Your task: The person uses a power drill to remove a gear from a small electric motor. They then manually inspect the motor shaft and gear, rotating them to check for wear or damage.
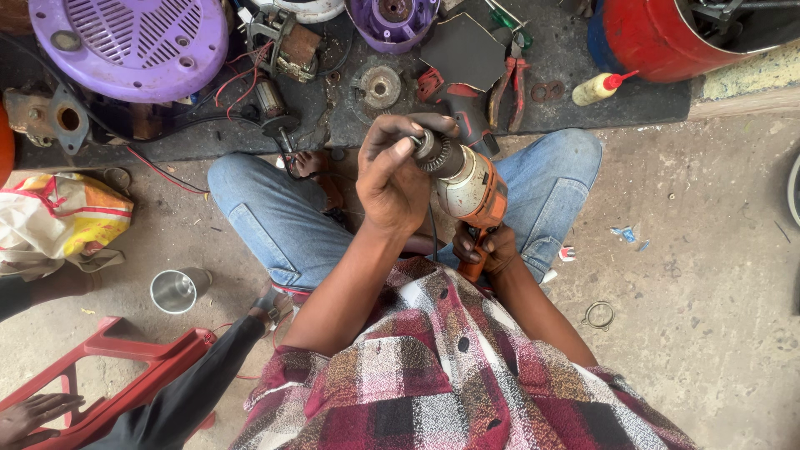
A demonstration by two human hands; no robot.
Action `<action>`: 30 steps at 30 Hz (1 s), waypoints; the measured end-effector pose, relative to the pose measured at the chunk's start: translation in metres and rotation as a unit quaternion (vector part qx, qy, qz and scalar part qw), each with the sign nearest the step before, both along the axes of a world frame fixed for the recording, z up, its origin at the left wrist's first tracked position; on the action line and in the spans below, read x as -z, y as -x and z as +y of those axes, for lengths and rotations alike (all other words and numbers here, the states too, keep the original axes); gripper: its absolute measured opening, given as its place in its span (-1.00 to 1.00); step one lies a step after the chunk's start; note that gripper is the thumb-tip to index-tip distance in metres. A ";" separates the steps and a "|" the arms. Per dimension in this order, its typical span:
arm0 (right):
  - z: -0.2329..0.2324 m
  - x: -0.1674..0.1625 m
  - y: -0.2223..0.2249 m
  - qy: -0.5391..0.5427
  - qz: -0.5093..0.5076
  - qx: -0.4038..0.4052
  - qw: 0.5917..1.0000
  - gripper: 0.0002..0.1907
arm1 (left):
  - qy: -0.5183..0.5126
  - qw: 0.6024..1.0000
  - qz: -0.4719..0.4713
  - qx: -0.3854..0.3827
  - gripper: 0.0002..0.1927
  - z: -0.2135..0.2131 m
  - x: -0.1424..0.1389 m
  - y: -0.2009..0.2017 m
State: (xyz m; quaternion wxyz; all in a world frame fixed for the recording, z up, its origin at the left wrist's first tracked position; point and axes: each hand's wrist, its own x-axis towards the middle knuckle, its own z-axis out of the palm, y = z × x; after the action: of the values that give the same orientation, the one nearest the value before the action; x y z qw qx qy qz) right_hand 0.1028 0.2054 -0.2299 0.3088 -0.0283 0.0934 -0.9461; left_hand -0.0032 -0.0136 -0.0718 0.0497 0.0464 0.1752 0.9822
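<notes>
I see L hand (392, 179) wrapped on chuck (429, 152), R hand (487, 247) clenched on drill (471, 187) grip; looks heavy, rigid, front-weighted.

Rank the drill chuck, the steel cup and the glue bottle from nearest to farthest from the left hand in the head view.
1. Drill chuck: gripped by the left hand.
2. Glue bottle: up and to the right, on the dark mat.
3. Steel cup: down to the left, on the floor.
</notes>
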 end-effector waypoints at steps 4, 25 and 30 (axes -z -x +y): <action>0.000 -0.001 0.001 -0.002 -0.001 0.002 1.000 -0.34 | -0.001 1.000 0.003 -0.007 -0.88 0.001 0.001 0.000; 0.001 0.004 -0.003 0.000 -0.016 0.009 1.000 -0.33 | -0.019 1.000 -0.018 -0.009 -0.91 0.004 0.007 0.003; 0.002 0.004 -0.005 0.001 -0.020 0.011 1.000 -0.32 | -0.015 1.000 -0.019 -0.008 -0.91 0.005 0.009 0.002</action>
State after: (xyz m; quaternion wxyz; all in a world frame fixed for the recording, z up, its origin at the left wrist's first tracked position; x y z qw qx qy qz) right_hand 0.1076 0.2070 -0.2341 0.3004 -0.0088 0.0871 -0.9498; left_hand -0.0052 -0.0083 -0.0807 0.0439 0.0274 0.1597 0.9858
